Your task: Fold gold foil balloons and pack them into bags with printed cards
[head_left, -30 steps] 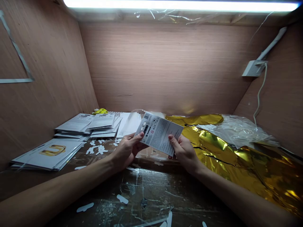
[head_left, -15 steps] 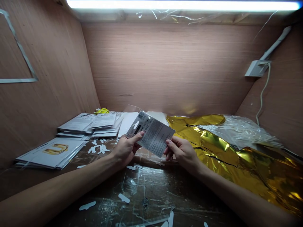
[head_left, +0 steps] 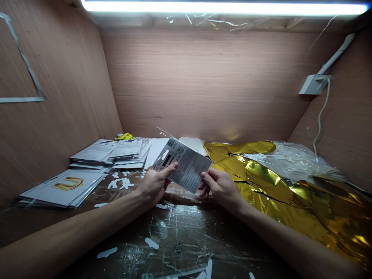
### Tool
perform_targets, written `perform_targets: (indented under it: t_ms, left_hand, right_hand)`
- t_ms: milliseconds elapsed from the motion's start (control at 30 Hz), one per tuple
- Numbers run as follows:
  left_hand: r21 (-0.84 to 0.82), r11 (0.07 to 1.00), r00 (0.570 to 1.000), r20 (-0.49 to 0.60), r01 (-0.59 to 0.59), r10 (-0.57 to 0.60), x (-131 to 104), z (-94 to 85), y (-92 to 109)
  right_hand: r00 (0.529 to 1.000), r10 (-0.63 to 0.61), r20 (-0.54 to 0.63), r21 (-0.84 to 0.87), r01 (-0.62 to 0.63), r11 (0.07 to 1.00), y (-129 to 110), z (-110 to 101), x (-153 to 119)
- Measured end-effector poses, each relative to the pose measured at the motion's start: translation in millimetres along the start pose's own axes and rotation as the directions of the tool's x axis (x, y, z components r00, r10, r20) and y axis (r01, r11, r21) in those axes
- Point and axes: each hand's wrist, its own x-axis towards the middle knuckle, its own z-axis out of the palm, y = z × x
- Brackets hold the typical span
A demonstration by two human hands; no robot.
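Note:
My left hand [head_left: 155,182] grips the left side of a printed card packet [head_left: 190,166], its thumb lying over the card's face. At the packet's lower right edge, my right hand [head_left: 217,185] pinches the corner between thumb and fingers. The packet is tilted, with small print, a barcode and a white hang hole at its upper left. A clear plastic flap [head_left: 164,131] sticks up behind its top edge. What the fingers do behind the card is hidden.
Stacked card packets [head_left: 94,151] stand at left, beside a packet showing a gold letter balloon [head_left: 68,183]. Gold foil [head_left: 267,201] spreads across the right, with clear plastic bags [head_left: 296,159] behind it. White paper cut-outs [head_left: 124,183] lie scattered on the dark table [head_left: 130,228].
The packet and my right hand have shifted slightly left. The clear flap behind the packet's top edge now stands a little higher. My left hand has barely moved.

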Motion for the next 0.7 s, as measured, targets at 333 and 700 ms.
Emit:
perform_targets:
  t_ms: [333,700]
  left_hand:
    - [0.17,0.985,0.979,0.202,-0.015,-0.02,-12.0,4.0,-16.5]
    - [0.024,1.0,0.989,0.147,0.014,-0.017,-3.0,2.0,-16.0]
  right_hand:
    - [1.0,0.007,-0.014,0.068,-0.006,0.998,-4.9,11.4,-2.6]
    - [0.994,0.106,-0.029,0.146,-0.1,0.984,-1.2,12.1,-1.3]
